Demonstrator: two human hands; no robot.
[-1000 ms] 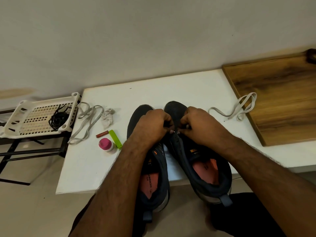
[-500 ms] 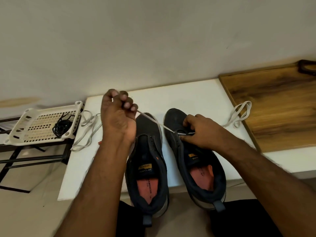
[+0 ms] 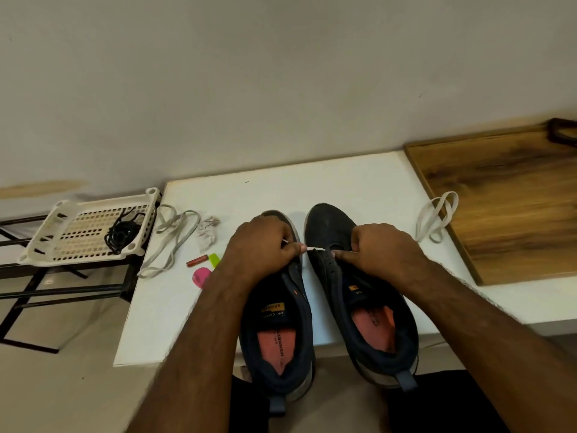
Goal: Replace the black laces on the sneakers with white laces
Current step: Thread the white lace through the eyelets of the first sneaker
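Two dark sneakers with orange insoles stand side by side at the white table's front edge, the left sneaker (image 3: 278,332) and the right sneaker (image 3: 362,307). My left hand (image 3: 262,245) pinches a short stretch of white lace (image 3: 312,248) running into the right sneaker's lower eyelets. My right hand (image 3: 384,248) presses its curled fingers on that sneaker by the eyelets. The lace's other end lies looped (image 3: 437,217) right of the shoes. A second white lace (image 3: 171,239) lies at the left. Black laces (image 3: 121,234) sit bundled in a white basket (image 3: 78,232).
A wooden board (image 3: 512,201) covers the table's right end. A crumpled tissue (image 3: 207,229), a small red tube (image 3: 197,261), a green piece (image 3: 214,259) and a pink cap (image 3: 201,275) lie left of the shoes. The basket rests on a black rack (image 3: 62,289) beside the table (image 3: 343,182).
My left hand, raised up and left pulling the lace half a second ago, has come back down close to the right sneaker's eyelets. The drawn lace span is now short.
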